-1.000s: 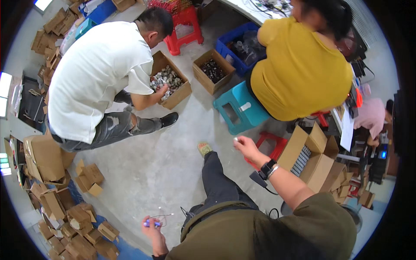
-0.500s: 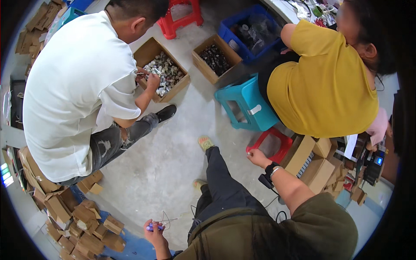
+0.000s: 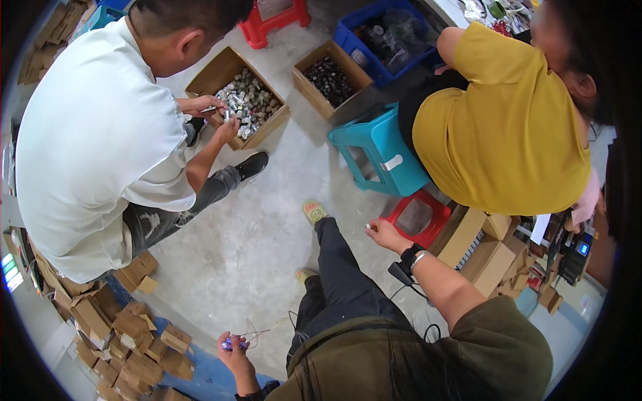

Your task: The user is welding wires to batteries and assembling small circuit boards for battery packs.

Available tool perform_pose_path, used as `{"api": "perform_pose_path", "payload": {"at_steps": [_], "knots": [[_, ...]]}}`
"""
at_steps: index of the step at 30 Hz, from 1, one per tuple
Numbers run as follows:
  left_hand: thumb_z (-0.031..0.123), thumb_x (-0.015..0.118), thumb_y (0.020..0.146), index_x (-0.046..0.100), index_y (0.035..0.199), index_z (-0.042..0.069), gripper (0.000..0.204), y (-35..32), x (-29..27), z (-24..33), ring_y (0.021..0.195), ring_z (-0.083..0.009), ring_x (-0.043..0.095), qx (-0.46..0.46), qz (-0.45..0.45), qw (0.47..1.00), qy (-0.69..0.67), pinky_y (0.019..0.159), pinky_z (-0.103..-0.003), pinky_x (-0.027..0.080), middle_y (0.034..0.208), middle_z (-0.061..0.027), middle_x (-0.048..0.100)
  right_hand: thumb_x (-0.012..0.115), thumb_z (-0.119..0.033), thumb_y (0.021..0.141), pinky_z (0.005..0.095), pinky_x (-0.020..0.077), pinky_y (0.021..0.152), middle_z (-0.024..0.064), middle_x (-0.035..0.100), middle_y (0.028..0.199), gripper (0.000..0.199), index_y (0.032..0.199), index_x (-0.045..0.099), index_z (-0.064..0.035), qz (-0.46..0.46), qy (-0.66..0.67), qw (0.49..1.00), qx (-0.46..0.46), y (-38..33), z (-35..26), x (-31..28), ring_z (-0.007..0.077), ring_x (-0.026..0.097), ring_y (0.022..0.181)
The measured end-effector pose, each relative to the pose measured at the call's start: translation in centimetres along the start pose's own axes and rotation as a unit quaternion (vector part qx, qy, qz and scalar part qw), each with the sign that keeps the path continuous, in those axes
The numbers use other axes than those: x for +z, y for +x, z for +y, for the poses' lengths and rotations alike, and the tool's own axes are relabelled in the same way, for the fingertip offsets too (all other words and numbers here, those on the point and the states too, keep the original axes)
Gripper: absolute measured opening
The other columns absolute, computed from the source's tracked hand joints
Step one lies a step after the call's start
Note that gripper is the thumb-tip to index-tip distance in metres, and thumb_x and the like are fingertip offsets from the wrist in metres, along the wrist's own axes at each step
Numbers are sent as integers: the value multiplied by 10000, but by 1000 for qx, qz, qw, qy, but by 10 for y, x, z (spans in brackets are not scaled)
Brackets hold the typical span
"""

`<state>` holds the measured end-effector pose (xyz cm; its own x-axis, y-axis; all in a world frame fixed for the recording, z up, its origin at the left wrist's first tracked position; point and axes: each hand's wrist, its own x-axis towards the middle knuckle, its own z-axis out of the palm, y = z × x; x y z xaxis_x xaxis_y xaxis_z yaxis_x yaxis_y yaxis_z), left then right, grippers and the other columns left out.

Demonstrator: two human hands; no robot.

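Observation:
My left hand [image 3: 232, 351] is low by my left knee, closed on a small blue part [image 3: 229, 345] with thin wires [image 3: 253, 332] trailing off it toward the floor. My right hand [image 3: 383, 234] is stretched out over the concrete floor near a red stool [image 3: 418, 217]; its fingertips pinch a tiny pale piece [image 3: 368, 226]. A dark watch sits on that wrist. My legs in dark trousers run forward between the two hands.
A person in a white shirt [image 3: 93, 140] crouches at the left, hands in a cardboard box of small metal parts [image 3: 246, 100]. A person in yellow [image 3: 508, 120] sits on a teal stool [image 3: 378, 150]. Another parts box [image 3: 332, 79], a blue crate [image 3: 391, 37], small folded cartons [image 3: 127, 334] lie around.
The view has tipped and closed in on the floor. My right hand has drawn back slightly toward my knee; my left hand stays by my side with the blue part.

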<state>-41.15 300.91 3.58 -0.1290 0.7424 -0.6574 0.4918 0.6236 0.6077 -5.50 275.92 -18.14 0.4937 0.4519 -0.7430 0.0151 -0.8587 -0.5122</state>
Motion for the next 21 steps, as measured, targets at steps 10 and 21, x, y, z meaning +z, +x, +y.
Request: {"api": "perform_pose_path", "payload": {"at_steps": [10, 21], "knots": [[63, 515, 839, 470, 1021, 28, 191, -6, 20, -3, 658, -141, 547, 27, -5, 1000, -7, 545, -259, 491, 782, -76, 530, 576, -198, 764, 361, 449, 629, 182, 598, 738, 240, 866, 582, 19, -20, 9, 1000, 20, 5, 31, -20, 287, 589, 700], [80, 534, 830, 476, 1008, 26, 195, -28, 26, 0, 652, -144, 553, 16, 14, 999, 31, 547, -255, 487, 776, -73, 538, 574, -191, 749, 379, 456, 674, 199, 601, 804, 228, 867, 599, 3, -36, -18, 999, 36, 24, 7, -33, 323, 588, 758]]}}
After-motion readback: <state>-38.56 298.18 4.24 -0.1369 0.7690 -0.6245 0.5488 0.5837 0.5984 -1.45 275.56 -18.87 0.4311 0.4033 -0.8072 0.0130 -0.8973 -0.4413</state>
